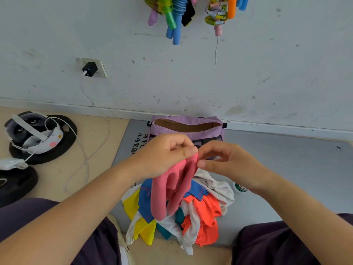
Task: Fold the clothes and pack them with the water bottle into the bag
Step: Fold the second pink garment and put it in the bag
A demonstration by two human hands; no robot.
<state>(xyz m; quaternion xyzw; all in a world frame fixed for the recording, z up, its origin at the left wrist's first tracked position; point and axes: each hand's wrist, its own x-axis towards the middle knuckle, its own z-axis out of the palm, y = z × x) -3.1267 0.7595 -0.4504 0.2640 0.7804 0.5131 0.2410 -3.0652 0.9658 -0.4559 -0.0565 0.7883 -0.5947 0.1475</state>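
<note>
Between our two hands, the pink cloth [172,188] hangs in bunched folds, its lower end dangling down onto the pile [177,211]. Left hand [164,153] grips the top edge, fingers curled over it and thumb pinching at the top corner. Right hand [231,163] meets it at that same corner, thumb and forefinger pinching the edge just beside the left thumb; the other right fingers are curled loosely above.

Directly under the grip sits the pile: white, yellow, blue, orange and teal pieces tangled together, unfolded, on the grey mat [286,169]. We can't tell how many pieces are in it.

Beyond the grip, near the wall [191,73], the bag [188,129] lies on the mat, purple, zip open, brown lining showing. Our knuckles cover its lower front. We see nothing inside it from this angle.

Right of the grip and below the right wrist, the bottle [239,187] shows only as a white end with a green-red label, mostly hidden by the forearm, just beside the pile's white piece.

Left of the grip, well apart on the tan floor: a headset [33,131] resting on a black weight plate [63,148], its white cable [86,159] running up to a charger [89,69] in the wall socket. Second plate [15,182] nearer us.

Above the grip, coloured jump ropes [172,16] hang on the wall.

Our knees in dark trousers [277,245] flank the pile.
</note>
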